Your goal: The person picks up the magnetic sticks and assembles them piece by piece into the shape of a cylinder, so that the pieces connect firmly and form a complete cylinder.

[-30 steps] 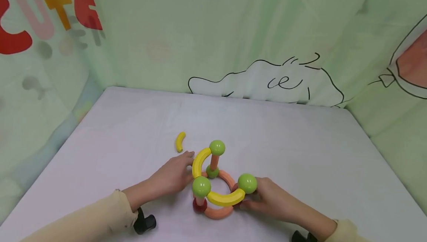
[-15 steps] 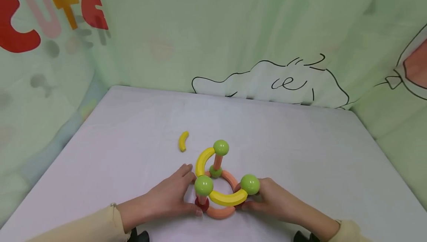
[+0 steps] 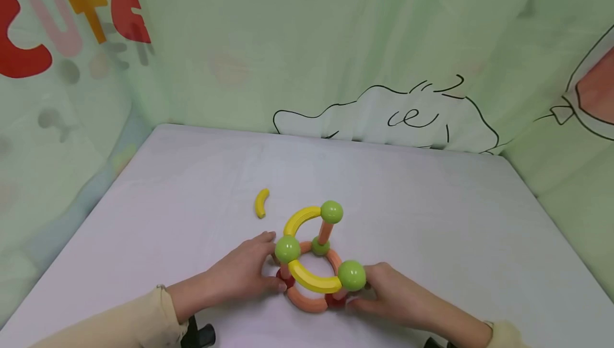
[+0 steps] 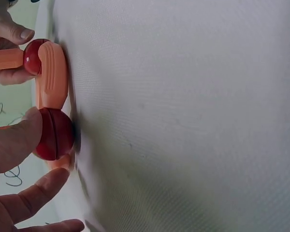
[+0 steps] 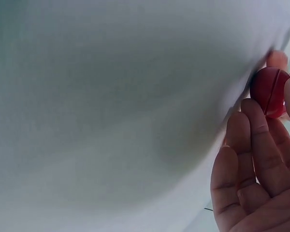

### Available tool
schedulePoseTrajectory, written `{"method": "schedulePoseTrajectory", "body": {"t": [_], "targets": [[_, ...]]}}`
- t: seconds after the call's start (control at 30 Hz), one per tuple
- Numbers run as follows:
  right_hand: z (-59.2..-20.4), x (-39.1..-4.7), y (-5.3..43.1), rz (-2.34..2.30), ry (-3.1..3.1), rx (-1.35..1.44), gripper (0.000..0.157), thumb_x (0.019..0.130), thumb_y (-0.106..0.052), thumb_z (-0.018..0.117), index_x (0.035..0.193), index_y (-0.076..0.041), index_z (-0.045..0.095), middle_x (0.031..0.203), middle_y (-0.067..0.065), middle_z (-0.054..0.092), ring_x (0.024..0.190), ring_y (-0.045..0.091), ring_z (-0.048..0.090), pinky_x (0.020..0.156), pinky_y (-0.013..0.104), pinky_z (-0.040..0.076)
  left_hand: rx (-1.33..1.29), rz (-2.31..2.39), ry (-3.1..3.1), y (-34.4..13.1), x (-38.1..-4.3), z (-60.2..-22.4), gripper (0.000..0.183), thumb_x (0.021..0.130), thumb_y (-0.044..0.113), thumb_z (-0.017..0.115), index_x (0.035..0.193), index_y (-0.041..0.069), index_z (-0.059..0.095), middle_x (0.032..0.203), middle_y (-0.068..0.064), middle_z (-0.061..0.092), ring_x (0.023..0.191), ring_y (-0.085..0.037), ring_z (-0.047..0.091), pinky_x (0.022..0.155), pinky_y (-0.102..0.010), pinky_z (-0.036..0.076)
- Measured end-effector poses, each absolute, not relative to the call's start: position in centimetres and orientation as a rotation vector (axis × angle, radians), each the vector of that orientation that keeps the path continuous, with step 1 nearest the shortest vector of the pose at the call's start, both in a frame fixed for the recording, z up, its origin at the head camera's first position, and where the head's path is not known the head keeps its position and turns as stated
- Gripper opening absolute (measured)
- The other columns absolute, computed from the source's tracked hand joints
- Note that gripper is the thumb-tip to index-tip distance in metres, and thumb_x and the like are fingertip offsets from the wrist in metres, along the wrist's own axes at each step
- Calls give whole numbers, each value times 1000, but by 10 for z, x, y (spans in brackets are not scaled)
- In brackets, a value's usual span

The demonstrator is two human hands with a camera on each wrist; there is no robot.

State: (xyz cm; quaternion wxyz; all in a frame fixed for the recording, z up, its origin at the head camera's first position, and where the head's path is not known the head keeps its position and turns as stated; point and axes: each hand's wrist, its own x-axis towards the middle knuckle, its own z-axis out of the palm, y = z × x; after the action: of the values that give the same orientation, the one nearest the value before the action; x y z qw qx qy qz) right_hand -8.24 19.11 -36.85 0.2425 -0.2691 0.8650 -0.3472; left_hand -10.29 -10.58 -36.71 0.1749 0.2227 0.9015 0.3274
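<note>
A ball-and-stick toy frame stands on the table in the head view. Its base is a ring of orange curved sticks [image 3: 307,302] with a green ball [image 3: 320,246] at the back and red balls at the front. Orange uprights carry green balls on top, joined by two yellow curved sticks [image 3: 314,278]. My left hand [image 3: 240,273] grips the left red ball [image 4: 55,134], thumb on it and fingers around its far side. The right red ball [image 5: 270,92] is held between the thumb and fingers of my right hand [image 3: 395,292].
A loose yellow curved stick [image 3: 260,203] lies on the white table [image 3: 408,204] beyond my left hand. A green printed cloth [image 3: 307,44] hangs behind the table and along its sides.
My left hand has shifted from the frame's side to its left red ball. The frame has turned clockwise, its back upright going right and its left ball going back. My right hand stays at its ball.
</note>
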Motion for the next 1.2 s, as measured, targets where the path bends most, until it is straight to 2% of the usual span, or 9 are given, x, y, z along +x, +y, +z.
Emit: {"method": "schedulePoseTrajectory", "body": {"t": [0.2, 0.33, 0.5, 0.6, 0.7, 0.87, 1.03, 1.13, 1.2], "targets": [[-368, -80, 188, -975, 2315, -730, 18, 90, -21, 79, 107, -18, 76, 101, -14, 76, 88, -4, 65, 82, 18, 58, 692, 957, 2617, -104, -104, -368, 20, 81, 14, 86, 86, 20, 67, 128, -11, 65, 134, -38, 56, 114, -57, 44], [-367, -79, 186, -973, 2303, -747, 19, 90, -21, 79, 109, -18, 76, 103, -15, 76, 89, -5, 66, 81, 16, 57, 697, 960, 2613, -102, -104, -368, 23, 81, 18, 87, 93, 21, 68, 116, -1, 65, 120, -30, 62, 108, -53, 48], [-363, -85, 190, -959, 2427, -807, 15, 92, -20, 77, 106, -18, 75, 94, -16, 73, 82, -5, 61, 74, 19, 57, 685, 982, 2588, -100, -105, -370, 34, 78, 24, 90, 104, 22, 69, 103, 7, 59, 95, -15, 55, 90, -40, 52], [-359, -94, 191, -916, 2570, -721, 13, 92, -13, 74, 105, -14, 73, 85, -13, 69, 74, -2, 57, 68, 19, 54, 667, 1009, 2573, -100, -105, -371, 41, 79, 25, 89, 113, 20, 69, 103, 8, 58, 91, -13, 55, 83, -32, 51], [-358, -103, 187, -858, 2656, -615, 20, 91, -7, 73, 110, -5, 71, 85, -8, 67, 76, 3, 59, 68, 20, 55, 655, 1024, 2563, -100, -106, -372, 47, 79, 25, 89, 121, 21, 67, 104, 8, 58, 89, -12, 56, 80, -28, 50], [-363, -111, 179, -806, 2665, -568, 31, 90, -12, 76, 117, 1, 71, 94, -2, 69, 84, 10, 61, 73, 24, 57, 699, 990, 2619, -100, -110, -372, 35, 79, 19, 89, 109, 17, 71, 103, 7, 60, 94, -14, 57, 89, -36, 55], [-367, -109, 175, -783, 2665, -635, 24, 89, -16, 78, 111, -7, 77, 90, -6, 67, 81, 7, 55, 71, 22, 51, 679, 971, 2678, -100, -114, -371, 29, 79, 10, 87, 104, 11, 73, 109, 0, 65, 110, -23, 62, 105, -51, 52], [-369, -106, 175, -775, 2648, -686, 24, 88, -20, 80, 110, -9, 78, 91, -8, 66, 81, 5, 53, 70, 21, 49, 650, 967, 2714, -101, -116, -371, 27, 81, 10, 85, 104, 12, 71, 110, -2, 66, 111, -25, 62, 105, -52, 52], [-368, -104, 175, -762, 2645, -699, 26, 88, -23, 80, 110, -9, 78, 91, -8, 67, 82, 5, 54, 71, 22, 50, 652, 970, 2740, -102, -117, -371, 24, 83, 10, 83, 102, 13, 69, 106, -1, 65, 105, -23, 61, 102, -51, 53]]}}
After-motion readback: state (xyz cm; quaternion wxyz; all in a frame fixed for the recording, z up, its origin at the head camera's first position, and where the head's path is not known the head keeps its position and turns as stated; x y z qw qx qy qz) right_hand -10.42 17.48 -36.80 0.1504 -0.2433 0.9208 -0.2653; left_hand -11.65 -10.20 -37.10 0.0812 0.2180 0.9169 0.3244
